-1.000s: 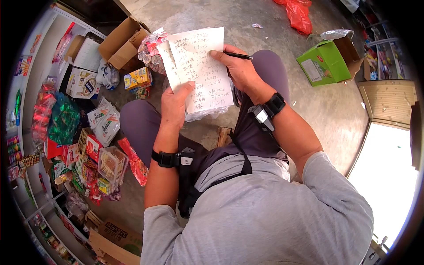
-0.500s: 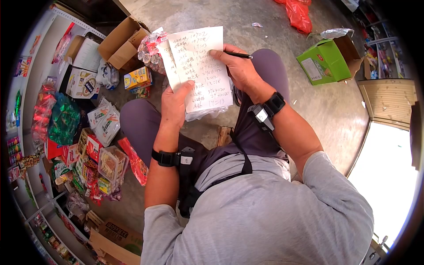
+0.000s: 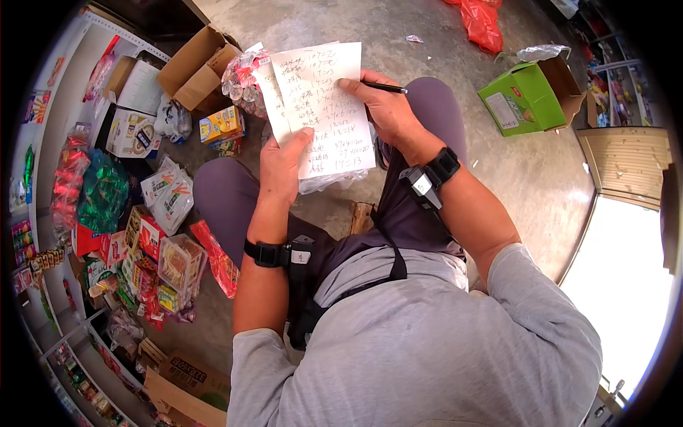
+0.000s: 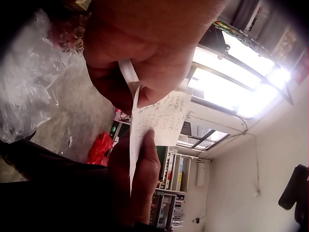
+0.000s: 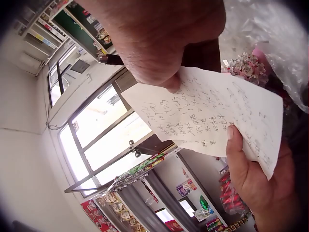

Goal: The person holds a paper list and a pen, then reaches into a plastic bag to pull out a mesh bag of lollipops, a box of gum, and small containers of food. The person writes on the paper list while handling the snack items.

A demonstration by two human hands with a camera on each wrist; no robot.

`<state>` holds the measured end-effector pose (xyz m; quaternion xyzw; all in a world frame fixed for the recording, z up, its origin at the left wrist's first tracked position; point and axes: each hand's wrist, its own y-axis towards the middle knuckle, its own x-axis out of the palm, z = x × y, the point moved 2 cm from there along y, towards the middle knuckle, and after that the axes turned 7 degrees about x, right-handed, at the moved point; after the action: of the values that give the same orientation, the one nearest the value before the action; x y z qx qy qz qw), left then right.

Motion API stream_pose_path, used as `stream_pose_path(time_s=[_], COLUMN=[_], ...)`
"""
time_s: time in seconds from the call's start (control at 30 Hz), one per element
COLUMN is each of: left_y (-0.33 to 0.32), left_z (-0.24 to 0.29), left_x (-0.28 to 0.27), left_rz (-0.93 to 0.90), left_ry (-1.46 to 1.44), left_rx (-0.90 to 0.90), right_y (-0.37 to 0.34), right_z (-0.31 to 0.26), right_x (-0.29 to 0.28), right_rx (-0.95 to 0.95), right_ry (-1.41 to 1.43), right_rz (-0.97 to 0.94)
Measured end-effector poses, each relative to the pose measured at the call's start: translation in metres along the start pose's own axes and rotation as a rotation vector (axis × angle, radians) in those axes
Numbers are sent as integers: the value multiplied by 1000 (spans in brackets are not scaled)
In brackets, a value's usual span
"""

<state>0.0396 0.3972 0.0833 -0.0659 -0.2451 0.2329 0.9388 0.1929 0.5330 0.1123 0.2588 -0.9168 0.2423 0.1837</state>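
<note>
Pinching handwritten white paper sheets (image 3: 324, 114) by the near-left edge with the left hand (image 3: 279, 167) and the right edge with the right hand (image 3: 389, 112), also gripping a slim black pen (image 3: 385, 88). Held over grey concrete floor (image 3: 370, 21), barely shifted just now: seemingly reading, not writing. Leftward, heaped colourful snack packets (image 3: 146, 281); far right, a green cardboard box (image 3: 506, 103).

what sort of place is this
Probably a small shop or storeroom: shelves of packaged goods, with an open carton and a pile of colourful packets beside them.
</note>
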Motion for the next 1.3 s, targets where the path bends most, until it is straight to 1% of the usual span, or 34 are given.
stream_pose_path(time_s=[0.63, 1.03, 1.13, 1.23, 1.27, 1.3], left_y=[1, 1, 2, 0, 2, 5], left_z=[1, 2, -1, 2, -4, -8], left_x=[-4, -4, -8, -6, -11, -19], left_rz=[-1, 6, 17, -11, -18, -65], left_ry=[12, -45, -44, -52, 10, 133], left_rx=[-14, -4, 8, 33, 39, 92], right_y=[5, 7, 7, 5, 21, 25], right_z=[6, 8, 7, 9, 19, 22], right_x=[0, 2, -1, -2, -18, -21], right_rx=[-3, 2, 41, 31, 27, 12], right_ry=[0, 22, 16, -24, -110, -106], right_rz=[-11, -8, 7, 122, 127, 165])
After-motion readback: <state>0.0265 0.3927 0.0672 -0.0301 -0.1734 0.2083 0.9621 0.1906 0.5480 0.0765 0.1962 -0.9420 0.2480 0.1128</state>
